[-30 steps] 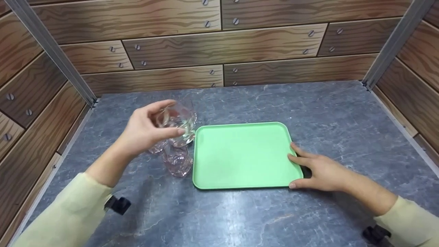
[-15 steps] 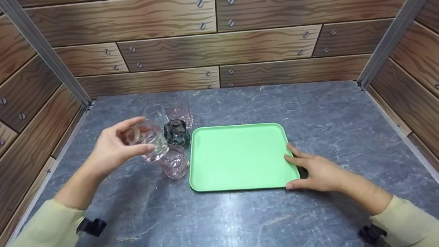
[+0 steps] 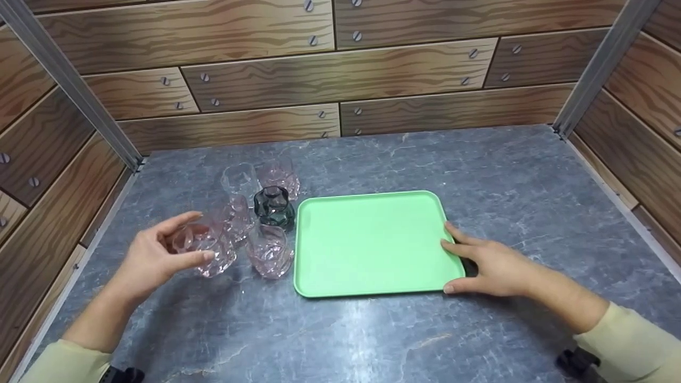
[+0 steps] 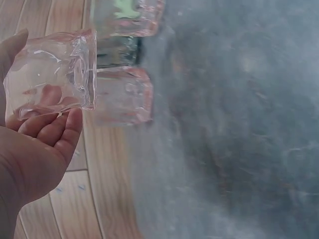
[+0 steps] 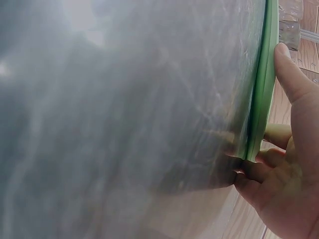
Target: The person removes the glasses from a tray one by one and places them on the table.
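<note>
My left hand (image 3: 154, 258) grips a pink-tinted clear glass (image 4: 50, 74), thumb on the near side and fingers on the far side. This glass is at the near left of a group of glasses; whether its base touches the table I cannot tell. Within the group are a dark grey glass (image 3: 274, 207), a colourless glass (image 3: 240, 183) and pink-tinted glasses, one of them a pink glass (image 3: 270, 254) close to the tray. My right hand (image 3: 495, 267) holds the right edge of a light green tray (image 3: 372, 244), with two fingertips on the rim and the thumb at the near corner.
The tray lies flat on a grey marble-patterned table (image 3: 351, 340), just right of the glasses. A wood-plank-patterned wall (image 3: 266, 80) closes the back, with similar panels on both sides. Grey metal posts (image 3: 596, 69) stand at the back corners.
My left hand has carried the glass left, down and towards me, away from the tray's left edge, uncovering the dark glass. My right hand stays on the tray. The head view shifted slightly.
</note>
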The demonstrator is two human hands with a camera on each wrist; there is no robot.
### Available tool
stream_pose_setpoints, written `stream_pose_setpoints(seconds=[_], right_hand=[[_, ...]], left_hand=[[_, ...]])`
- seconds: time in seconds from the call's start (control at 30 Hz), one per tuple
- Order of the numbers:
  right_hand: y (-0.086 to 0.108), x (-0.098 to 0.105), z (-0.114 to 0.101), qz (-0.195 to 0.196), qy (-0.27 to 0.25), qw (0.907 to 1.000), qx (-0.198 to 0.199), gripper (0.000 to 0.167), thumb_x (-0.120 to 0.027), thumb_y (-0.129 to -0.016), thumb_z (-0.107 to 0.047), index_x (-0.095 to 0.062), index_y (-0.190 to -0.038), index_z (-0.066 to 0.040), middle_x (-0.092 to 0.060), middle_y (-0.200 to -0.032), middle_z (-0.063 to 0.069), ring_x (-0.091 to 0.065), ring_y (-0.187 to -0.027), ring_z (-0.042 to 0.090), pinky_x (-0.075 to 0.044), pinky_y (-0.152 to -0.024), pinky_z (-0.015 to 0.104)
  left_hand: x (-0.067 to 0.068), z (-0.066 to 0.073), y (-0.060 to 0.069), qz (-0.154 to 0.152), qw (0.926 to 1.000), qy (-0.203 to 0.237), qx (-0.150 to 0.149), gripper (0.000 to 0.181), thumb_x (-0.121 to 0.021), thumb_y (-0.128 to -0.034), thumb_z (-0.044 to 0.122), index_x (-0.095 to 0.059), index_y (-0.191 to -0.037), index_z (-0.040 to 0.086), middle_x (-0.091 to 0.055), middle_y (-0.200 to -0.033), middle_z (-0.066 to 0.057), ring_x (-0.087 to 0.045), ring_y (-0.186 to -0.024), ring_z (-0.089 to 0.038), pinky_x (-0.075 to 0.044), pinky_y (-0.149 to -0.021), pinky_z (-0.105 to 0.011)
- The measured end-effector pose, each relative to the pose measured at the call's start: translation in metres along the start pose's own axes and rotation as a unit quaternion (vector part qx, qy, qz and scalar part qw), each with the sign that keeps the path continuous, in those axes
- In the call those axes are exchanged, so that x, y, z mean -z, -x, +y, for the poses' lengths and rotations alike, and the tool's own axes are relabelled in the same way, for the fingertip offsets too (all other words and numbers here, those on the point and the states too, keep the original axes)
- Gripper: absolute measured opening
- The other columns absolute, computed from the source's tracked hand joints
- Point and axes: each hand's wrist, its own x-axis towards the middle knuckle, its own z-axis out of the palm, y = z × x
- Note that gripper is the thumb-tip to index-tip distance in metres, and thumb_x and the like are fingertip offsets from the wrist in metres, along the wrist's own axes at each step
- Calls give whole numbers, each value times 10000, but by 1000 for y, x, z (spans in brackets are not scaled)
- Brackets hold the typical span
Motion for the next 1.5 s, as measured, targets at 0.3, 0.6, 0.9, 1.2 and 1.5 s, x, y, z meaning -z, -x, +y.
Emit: stream_pose_setpoints(seconds=[0.3,0.6,0.9,1.2,1.5], right_hand=[[3,1,0,18,-39,10000,14,1009,-671,-893,-759,-495,-1571,-33,-244,-1714,227,-468,-1413,521,-468,-1077,672],[1,0,0,-55,-72,9999,-81,1030,-661,-882,-781,-480,-1583,-50,-216,-1729,197,-439,-1445,498,-446,-1113,657],[2,1,-3,57,-116,9999,66,1004,-690,-888,-743,-499,-1567,-28,-246,-1716,217,-450,-1432,513,-448,-1101,667],[1,2,-3,4,-108,9999,22,1017,-679,-884,-758,-490,-1574,-35,-234,-1720,215,-455,-1428,513,-457,-1097,659],[1,1,-1,-17,-106,9999,-43,1027,-676,-880,-767,-490,-1574,-35,-232,-1722,212,-446,-1432,517,-448,-1104,664]], left_hand=[[-12,-21,-3,-135,9996,149,199,802,-931,-825,148,-550,-1527,68,-690,-1372,-162,-642,-1086,-274,-600,-871,-253],[-14,-35,-2,-140,9991,173,353,846,-930,-831,173,-511,-1559,82,-665,-1422,-153,-641,-1242,-335,-566,-934,-224],[-19,-40,-2,-189,9986,306,381,866,-926,-833,142,-483,-1569,33,-643,-1447,-177,-598,-1342,-335,-487,-1022,-169],[-22,-46,-2,-218,9984,388,343,876,-926,-821,115,-480,-1569,27,-644,-1443,-179,-627,-1294,-352,-535,-999,-225],[-24,-51,-5,-319,9985,293,325,882,-914,-844,145,-455,-1591,45,-628,-1465,-172,-585,-1356,-367,-478,-1102,-301]])
